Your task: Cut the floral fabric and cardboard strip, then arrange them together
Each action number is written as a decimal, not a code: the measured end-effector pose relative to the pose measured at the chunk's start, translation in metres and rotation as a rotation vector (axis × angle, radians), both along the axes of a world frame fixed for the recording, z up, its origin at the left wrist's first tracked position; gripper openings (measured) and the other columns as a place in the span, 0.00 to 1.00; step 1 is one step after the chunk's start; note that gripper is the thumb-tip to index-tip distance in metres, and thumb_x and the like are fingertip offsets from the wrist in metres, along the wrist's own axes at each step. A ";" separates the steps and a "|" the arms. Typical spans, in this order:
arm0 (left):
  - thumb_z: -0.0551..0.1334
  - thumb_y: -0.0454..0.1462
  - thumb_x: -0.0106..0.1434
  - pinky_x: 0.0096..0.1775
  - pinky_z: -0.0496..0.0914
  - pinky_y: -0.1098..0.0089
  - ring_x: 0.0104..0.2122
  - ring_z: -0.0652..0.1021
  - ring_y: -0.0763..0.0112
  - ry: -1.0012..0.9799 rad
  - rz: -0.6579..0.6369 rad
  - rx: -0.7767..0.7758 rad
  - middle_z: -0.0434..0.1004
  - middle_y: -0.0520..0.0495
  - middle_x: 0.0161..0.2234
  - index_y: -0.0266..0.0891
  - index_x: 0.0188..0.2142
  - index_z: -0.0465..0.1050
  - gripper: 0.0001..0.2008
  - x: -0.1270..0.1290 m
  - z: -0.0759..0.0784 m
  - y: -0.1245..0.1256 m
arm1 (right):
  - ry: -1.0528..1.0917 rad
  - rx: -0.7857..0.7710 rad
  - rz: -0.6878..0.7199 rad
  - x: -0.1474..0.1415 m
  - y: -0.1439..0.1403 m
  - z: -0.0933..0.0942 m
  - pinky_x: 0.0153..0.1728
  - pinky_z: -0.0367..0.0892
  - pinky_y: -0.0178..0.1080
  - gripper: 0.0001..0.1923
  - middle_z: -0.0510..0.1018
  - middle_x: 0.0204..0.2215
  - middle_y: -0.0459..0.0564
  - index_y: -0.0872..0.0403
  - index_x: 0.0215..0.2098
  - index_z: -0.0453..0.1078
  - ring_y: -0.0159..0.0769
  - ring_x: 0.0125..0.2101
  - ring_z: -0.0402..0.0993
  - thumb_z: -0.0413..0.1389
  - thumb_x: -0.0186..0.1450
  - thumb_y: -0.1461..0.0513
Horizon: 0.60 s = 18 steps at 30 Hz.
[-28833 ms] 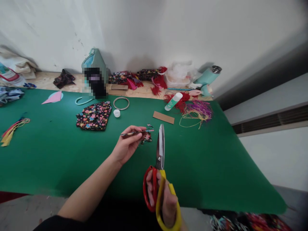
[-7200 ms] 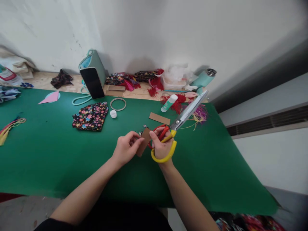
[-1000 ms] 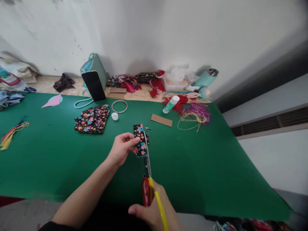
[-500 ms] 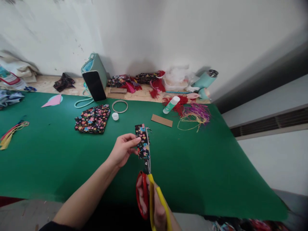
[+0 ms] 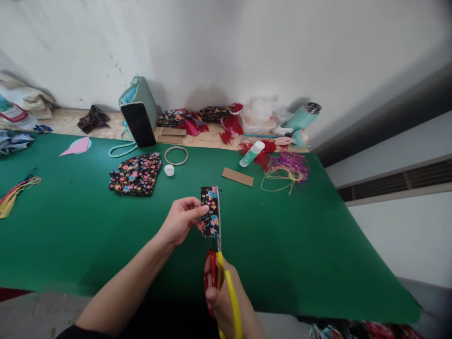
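Between thumb and fingers, my left hand (image 5: 181, 220) pinches a small strip of black floral fabric (image 5: 211, 221) above the green table. My right hand (image 5: 226, 292) is wrapped round the handles of a pair of scissors (image 5: 220, 262), one handle red and one yellow. Their blades point away from me and lie along the strip's right edge. A thin dark scrap of thread or cloth (image 5: 221, 190) hangs near the blade tips. Beyond my left hand a larger piece of black floral fabric (image 5: 136, 174) lies folded on the table.
Behind my hands lie a white cap (image 5: 169, 170), a ring (image 5: 176, 156), a cardboard strip (image 5: 238, 176), a glue stick (image 5: 252, 154) and purple-yellow threads (image 5: 287, 169). A phone (image 5: 139, 125) leans on a teal pouch (image 5: 146, 101). A teal bottle (image 5: 302, 117) lies by the wall.
The scissors' handles have come closer together, and my right hand has closed with them. The fabric strip has shifted slightly to the right and towards me.
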<state>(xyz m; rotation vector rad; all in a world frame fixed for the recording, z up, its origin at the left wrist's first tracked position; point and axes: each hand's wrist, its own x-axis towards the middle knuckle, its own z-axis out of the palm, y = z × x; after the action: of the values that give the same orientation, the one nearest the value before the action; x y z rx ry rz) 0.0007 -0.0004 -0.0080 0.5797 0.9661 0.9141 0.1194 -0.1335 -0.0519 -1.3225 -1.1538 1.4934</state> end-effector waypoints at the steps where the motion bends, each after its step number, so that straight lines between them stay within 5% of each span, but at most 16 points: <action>1: 0.76 0.41 0.39 0.16 0.68 0.79 0.16 0.71 0.79 0.000 -0.001 0.001 0.70 0.54 0.17 0.34 0.20 0.68 0.19 0.000 0.000 0.000 | -0.004 0.008 -0.017 -0.001 0.000 0.000 0.13 0.45 0.30 0.37 0.54 0.17 0.37 0.52 0.30 0.59 0.24 0.16 0.48 0.51 0.46 0.29; 10: 0.76 0.41 0.39 0.16 0.68 0.79 0.16 0.71 0.79 0.005 -0.019 0.010 0.71 0.53 0.18 0.34 0.20 0.67 0.20 0.000 0.002 0.001 | -0.124 -0.008 -0.032 -0.001 0.006 0.015 0.15 0.47 0.30 0.36 0.55 0.17 0.37 0.52 0.26 0.58 0.25 0.17 0.49 0.54 0.44 0.30; 18: 0.76 0.43 0.39 0.17 0.69 0.78 0.20 0.74 0.74 0.007 -0.081 -0.004 0.73 0.49 0.20 0.35 0.21 0.66 0.21 0.002 0.002 -0.002 | -0.203 0.061 -0.026 0.002 0.012 0.025 0.19 0.48 0.33 0.32 0.52 0.18 0.38 0.51 0.23 0.55 0.27 0.20 0.47 0.52 0.52 0.32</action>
<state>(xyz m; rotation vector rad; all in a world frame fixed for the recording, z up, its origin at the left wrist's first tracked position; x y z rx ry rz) 0.0023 -0.0019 -0.0057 0.6146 0.9437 0.8378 0.1214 -0.1216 -0.0265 -1.4665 -1.2947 1.3181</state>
